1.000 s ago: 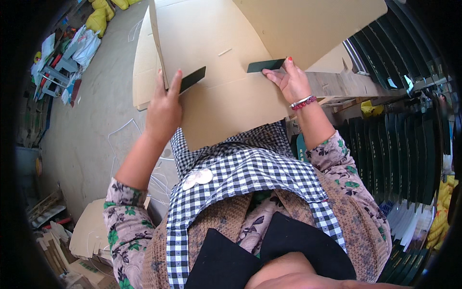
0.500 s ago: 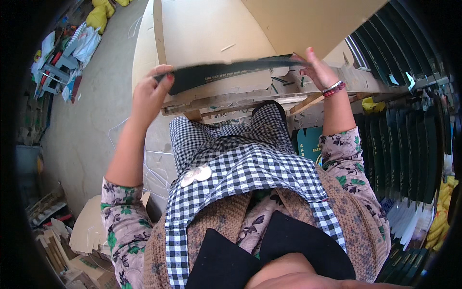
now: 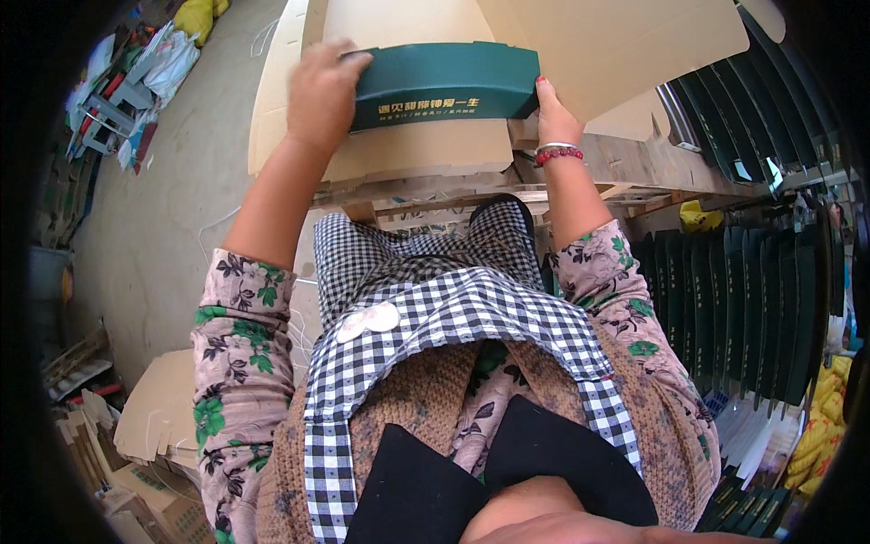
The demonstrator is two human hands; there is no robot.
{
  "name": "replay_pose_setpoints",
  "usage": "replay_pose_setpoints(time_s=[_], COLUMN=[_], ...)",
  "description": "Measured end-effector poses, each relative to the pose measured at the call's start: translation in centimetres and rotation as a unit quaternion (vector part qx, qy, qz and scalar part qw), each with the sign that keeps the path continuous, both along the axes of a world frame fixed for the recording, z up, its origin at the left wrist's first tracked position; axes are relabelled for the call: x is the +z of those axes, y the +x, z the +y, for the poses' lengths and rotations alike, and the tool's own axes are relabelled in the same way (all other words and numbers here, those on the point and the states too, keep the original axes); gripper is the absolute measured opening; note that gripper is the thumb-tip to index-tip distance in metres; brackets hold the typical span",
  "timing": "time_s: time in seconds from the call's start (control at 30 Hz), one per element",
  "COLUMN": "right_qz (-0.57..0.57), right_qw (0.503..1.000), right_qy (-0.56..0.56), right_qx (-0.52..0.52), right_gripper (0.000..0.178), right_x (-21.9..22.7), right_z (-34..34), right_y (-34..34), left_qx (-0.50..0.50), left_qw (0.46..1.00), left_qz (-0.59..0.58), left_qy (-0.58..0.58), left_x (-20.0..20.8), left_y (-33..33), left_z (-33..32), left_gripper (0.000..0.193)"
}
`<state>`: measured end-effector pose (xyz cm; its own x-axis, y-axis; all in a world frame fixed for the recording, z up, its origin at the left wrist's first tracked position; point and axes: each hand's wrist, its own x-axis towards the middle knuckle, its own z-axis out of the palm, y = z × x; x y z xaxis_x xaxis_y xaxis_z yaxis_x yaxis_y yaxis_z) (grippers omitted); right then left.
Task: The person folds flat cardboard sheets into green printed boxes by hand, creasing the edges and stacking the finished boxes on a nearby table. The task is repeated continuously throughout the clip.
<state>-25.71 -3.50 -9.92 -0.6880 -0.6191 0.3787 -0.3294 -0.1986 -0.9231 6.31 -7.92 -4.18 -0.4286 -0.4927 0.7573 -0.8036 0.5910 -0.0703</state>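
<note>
A long dark green cardboard carton piece (image 3: 446, 77) with gold print spans the gap between my hands, its printed side facing me. My left hand (image 3: 324, 98) is closed on its left end, the fingers slightly blurred. At the right end, my right hand (image 3: 555, 113) grips the edge with the thumb in front; its other fingers are mostly hidden behind. The piece is held over the large brown cardboard box (image 3: 399, 23), whose inside it partly covers.
The brown box rests on a wooden pallet-like stand (image 3: 625, 163) before me. Rows of dark green carton panels (image 3: 725, 299) stand at my right. Yellow bags (image 3: 820, 408) lie at the lower right. Flattened cardboard (image 3: 159, 408) and boxes sit at the lower left, on concrete floor (image 3: 172, 263).
The thin dark strip seen nearly edge-on has turned into a broad green face toward me. Both hands have moved farther away and closer together with it.
</note>
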Motion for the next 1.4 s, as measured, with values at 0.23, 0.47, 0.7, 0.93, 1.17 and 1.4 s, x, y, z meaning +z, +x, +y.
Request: replay_pose_setpoints(time_s=[0.23, 0.47, 0.7, 0.93, 1.17, 1.4], right_qz=[0.143, 0.598, 0.541, 0.550, 0.573, 0.639], right_qw=[0.967, 0.762, 0.678, 0.645, 0.615, 0.747], right_qy=[0.183, 0.030, 0.320, 0.395, 0.378, 0.171], right_qx=[0.102, 0.246, 0.381, 0.354, 0.389, 0.070], right_gripper=[0.018, 0.026, 0.020, 0.020, 0.022, 0.040], right_x=[0.9, 7.3, 7.3, 6.5, 7.4, 13.8], right_z=[8.8, 0.8, -0.3, 0.7, 0.9, -1.3], right_y=[1.8, 4.3, 4.2, 2.5, 3.4, -3.6], left_qx=[-0.105, -0.075, -0.100, -0.076, -0.065, -0.367], left_qw=[0.929, 0.957, 0.902, 0.841, 0.833, 0.917], left_qz=[-0.100, -0.140, -0.175, -0.228, -0.220, 0.133], left_qy=[0.341, 0.241, 0.382, 0.484, 0.504, 0.079], left_x=[2.3, 1.9, 2.2, 2.6, 1.8, 1.4], left_y=[0.1, -0.8, -1.1, -1.7, -1.7, -11.5], left_z=[1.9, 2.4, 2.0, 1.6, 1.9, 15.5], left_gripper=[0.049, 0.062, 0.033, 0.019, 0.019, 0.048])
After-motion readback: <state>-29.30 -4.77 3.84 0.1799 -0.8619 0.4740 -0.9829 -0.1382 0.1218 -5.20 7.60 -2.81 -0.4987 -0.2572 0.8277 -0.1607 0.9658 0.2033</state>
